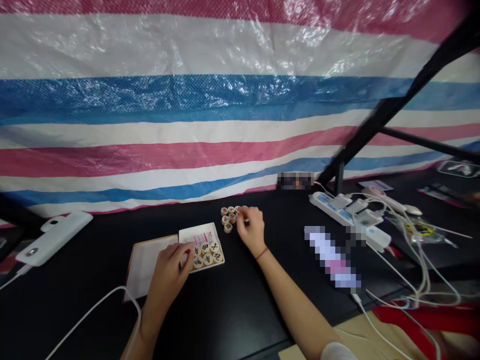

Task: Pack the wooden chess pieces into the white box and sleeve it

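Observation:
Several round xiangqi pieces with black characters (207,259) lie in a white open box (220,245) on the black table. My left hand (173,266) is over the left part of this box, fingers bent and apart, and it hides some of the contents. Behind and to the right of the box, a small cluster of pieces (232,218), mostly with red characters, rests on the table. My right hand (251,227) is at the cluster's right side with curled fingers; whatever is between them is hidden. Left of the box lies a flat box lid (150,262), partly under my left hand.
A white device (54,240) with a cable is at the left. On the right are a power strip (330,209) with tangled cables, a pixelated object (332,257) and a plastic bag (422,230). A striped tarp (187,160) hangs behind the table, with a black frame bar at right.

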A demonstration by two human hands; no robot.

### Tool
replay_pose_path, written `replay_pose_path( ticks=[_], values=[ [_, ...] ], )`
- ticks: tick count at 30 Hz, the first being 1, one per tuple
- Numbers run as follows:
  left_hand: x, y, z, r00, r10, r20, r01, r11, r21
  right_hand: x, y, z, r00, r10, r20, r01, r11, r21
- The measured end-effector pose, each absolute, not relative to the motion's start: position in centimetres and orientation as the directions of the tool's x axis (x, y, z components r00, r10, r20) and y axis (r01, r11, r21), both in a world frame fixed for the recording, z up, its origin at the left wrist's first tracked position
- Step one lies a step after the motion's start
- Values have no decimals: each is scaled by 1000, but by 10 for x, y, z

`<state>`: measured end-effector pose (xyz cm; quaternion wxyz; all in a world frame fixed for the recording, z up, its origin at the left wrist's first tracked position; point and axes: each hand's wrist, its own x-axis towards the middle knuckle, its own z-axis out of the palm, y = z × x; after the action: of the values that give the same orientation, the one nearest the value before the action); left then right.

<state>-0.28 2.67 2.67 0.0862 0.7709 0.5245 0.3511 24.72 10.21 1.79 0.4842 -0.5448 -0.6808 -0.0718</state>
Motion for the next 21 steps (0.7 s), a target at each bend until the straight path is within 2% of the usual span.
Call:
replay_pose_path(
  ticks=[3,5,11,21],
  values=[
    [-3,28,26,203,890,409,763,-405,503,221,84,22,7,647,763,720,526,-452],
    [-4,29,24,192,899,394,782,-383,491,208,77,23,8,664,748,677,547,-493],
    [-7,30,19,146,914,378,854,-310,418,201,71,13,-10,731,682,657,519,-547],
    [-1,25,19,130,966,225,911,-206,358,220,77,6,51,802,595,642,429,-635]
  ],
)
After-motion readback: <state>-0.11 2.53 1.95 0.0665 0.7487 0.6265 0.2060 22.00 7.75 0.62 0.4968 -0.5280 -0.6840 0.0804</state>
